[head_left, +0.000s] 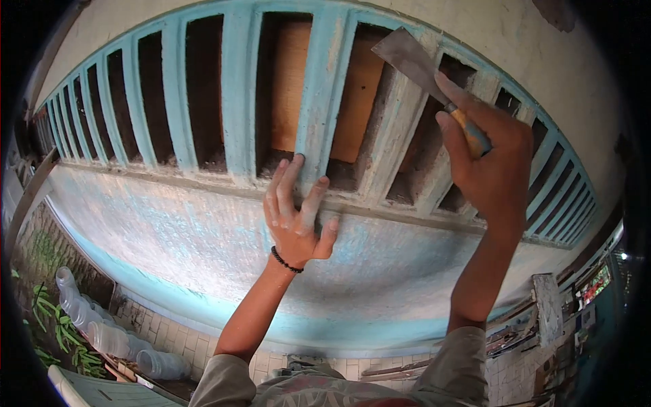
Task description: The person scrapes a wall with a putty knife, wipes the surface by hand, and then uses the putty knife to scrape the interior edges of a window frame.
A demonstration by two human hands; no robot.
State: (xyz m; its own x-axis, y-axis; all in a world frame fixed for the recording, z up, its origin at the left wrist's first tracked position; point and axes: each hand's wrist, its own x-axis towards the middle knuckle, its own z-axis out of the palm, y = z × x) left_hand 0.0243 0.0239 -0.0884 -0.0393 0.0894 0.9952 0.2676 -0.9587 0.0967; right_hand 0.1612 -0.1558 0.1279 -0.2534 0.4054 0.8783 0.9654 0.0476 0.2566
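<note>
A: right hand (pixel 494 169)?
B: fingers (pixel 453 139) are clamping tight around the scraper (pixel 412 60) handle; the blade is lying against a bare grille bar (pixel 400 136).
A: left hand (pixel 298 220)?
B: fingers slightly spread, gripping nothing, pressing on the blue bar (pixel 317 102) base.

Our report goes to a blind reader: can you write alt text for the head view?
The right hand grips a putty knife, its blade up against a bare slat of a turquoise-painted vent grille. The left hand, a black bracelet at its wrist, rests open on a turquoise slat.
</note>
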